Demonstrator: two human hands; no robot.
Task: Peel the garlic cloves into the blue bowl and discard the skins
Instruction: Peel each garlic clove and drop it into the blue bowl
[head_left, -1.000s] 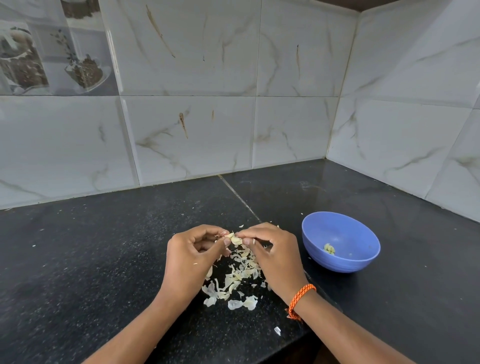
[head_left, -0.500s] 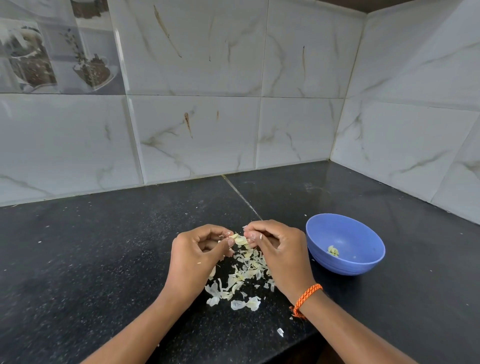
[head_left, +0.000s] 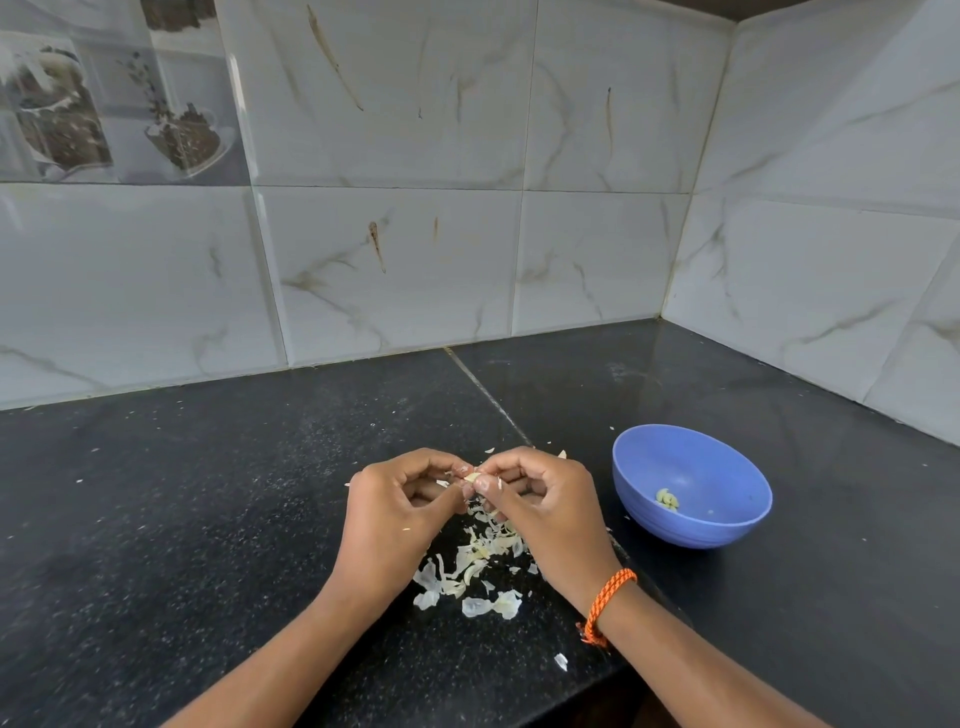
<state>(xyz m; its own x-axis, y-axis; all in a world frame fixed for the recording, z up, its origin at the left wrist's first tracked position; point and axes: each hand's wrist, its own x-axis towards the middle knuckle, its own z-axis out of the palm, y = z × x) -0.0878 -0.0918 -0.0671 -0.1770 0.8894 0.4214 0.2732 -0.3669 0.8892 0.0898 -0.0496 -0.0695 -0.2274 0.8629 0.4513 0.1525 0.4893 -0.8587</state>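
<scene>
Fingertips of both hands meet on a small garlic clove (head_left: 471, 477), pinched btwn thumb and forefinger on each side, held just above the counter. Left hand (head_left: 397, 512) curled, knuckles up, thumb tip at the clove; right hand (head_left: 540, 506) likewise curled, other fingers folded under. Both wrists angle inward, forearms come up from the bottom edge. Orange braided wristband (head_left: 605, 603) on right wrist. Loose skins (head_left: 475, 569) piled on the black counter (head_left: 208, 519) directly below the hands. Blue bowl (head_left: 727, 519) just right of right hand, w/ a few peeled cloves (head_left: 667, 500) inside. No readable writing or labels.
</scene>
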